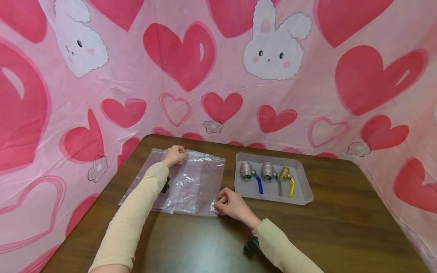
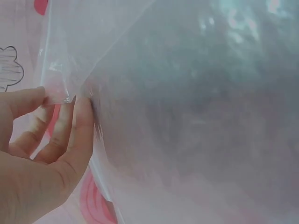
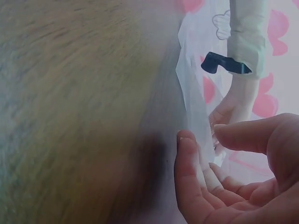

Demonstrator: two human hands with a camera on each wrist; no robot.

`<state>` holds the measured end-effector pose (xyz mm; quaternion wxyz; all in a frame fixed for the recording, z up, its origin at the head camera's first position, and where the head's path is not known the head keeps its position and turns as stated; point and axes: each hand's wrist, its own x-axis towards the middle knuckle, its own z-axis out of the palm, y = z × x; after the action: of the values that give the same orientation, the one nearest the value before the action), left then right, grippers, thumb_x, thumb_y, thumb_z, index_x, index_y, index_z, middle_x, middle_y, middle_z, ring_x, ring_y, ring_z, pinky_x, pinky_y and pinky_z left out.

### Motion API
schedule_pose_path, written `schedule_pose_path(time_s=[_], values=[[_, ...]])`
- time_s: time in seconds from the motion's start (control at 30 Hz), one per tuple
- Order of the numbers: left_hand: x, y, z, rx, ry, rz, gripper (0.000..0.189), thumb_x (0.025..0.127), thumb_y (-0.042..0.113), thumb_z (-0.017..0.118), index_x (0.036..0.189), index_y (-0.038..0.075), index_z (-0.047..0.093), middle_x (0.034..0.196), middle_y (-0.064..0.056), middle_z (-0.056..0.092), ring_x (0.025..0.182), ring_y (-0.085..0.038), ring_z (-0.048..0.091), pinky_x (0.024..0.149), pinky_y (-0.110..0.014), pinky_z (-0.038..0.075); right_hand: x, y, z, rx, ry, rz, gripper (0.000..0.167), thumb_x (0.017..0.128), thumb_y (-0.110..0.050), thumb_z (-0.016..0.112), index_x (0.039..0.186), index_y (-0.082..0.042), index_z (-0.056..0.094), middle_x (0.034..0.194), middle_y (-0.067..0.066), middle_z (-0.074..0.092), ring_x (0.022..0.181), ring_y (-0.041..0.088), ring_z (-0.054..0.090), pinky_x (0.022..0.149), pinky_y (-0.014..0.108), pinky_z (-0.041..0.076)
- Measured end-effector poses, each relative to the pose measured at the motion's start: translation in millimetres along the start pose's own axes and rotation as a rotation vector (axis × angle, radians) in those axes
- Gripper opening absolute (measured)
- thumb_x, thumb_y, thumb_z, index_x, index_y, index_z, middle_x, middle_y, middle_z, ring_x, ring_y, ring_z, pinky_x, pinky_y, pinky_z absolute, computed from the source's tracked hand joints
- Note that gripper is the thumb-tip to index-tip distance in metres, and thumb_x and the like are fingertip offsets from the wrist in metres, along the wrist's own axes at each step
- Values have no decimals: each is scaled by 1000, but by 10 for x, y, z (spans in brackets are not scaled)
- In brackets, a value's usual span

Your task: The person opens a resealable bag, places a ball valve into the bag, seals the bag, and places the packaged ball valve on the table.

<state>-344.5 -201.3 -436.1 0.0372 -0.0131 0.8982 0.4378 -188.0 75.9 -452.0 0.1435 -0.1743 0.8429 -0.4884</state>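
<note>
A clear zip-top plastic bag [image 1: 201, 182] lies on the table. A long edge runs down its middle, and I cannot tell whether it is one folded bag or two overlapping. My left hand [image 1: 175, 155] is at its far edge; in the left wrist view this hand [image 2: 51, 154] pinches a small flap of the film between thumb and fingers. Beside the bag's near right corner is my right hand [image 1: 233, 204]. In the right wrist view the right hand's thumb [image 3: 247, 136] stands apart from its fingers, which lie along the film [image 3: 189, 88].
Right of the bag stands a translucent plastic tray [image 1: 305, 189] holding three ball valves: one with a blue handle [image 1: 259, 185], one with a grey handle [image 1: 279, 185], and a brass valve with a yellow handle [image 1: 291, 187]. A pink heart-and-rabbit curtain [image 1: 225, 76] hangs behind the brown table [image 1: 338, 212].
</note>
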Motion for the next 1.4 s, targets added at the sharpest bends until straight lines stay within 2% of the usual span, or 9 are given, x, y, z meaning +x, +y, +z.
schedule_pose_path(time_s=[0.13,0.27,0.37,0.57,0.73,1.03,1.2,1.4], values=[[-17,-1,-16,8,-5,-2,24,94,20,67,81,2,57,74,0,54,58,-6,60,58,-21,56,0,-11,-3,12,8,1,27,90,-12,70,106,4,56,86,17,74,63,16,69,58,31,59],[-18,-13,-27,26,-12,-1,39,93,29,69,67,11,46,68,3,47,61,-9,61,60,-24,57,-5,-4,1,22,7,14,27,88,-10,72,106,3,56,85,16,74,62,15,68,60,30,60],[-19,-23,-29,26,-18,3,41,94,28,68,66,12,44,65,4,45,59,-9,61,59,-24,56,-7,10,7,36,13,18,29,86,-7,73,106,5,56,84,15,73,63,14,68,60,29,60],[-40,-42,-25,32,-20,13,20,96,17,63,86,1,58,72,-2,58,57,-8,59,57,-22,54,-19,27,17,54,26,20,32,83,-2,73,108,7,55,83,15,73,62,14,68,58,27,59],[-41,-58,-15,-10,-31,16,19,95,10,62,104,-7,63,78,-10,66,60,-8,58,58,-22,55,-42,21,14,40,32,10,35,82,0,73,110,9,54,81,16,74,60,13,68,58,25,59],[-62,-44,-44,-70,-41,-4,20,95,4,60,108,-10,62,83,-10,64,63,-9,59,61,-24,58,-67,45,14,31,35,17,42,80,2,75,115,12,54,79,17,73,58,14,67,56,26,58],[-60,-85,-65,-180,-99,-36,27,98,2,53,117,-16,57,85,-8,61,67,-8,57,62,-21,56,-90,55,17,15,28,18,40,81,1,75,114,10,55,78,14,72,58,14,66,56,25,57],[-101,-104,-139,-243,-158,-15,33,99,4,54,124,-18,54,83,-2,59,69,-9,51,60,-22,48,-132,55,5,8,28,-6,32,81,1,73,108,7,57,77,14,72,57,13,65,54,23,56]])
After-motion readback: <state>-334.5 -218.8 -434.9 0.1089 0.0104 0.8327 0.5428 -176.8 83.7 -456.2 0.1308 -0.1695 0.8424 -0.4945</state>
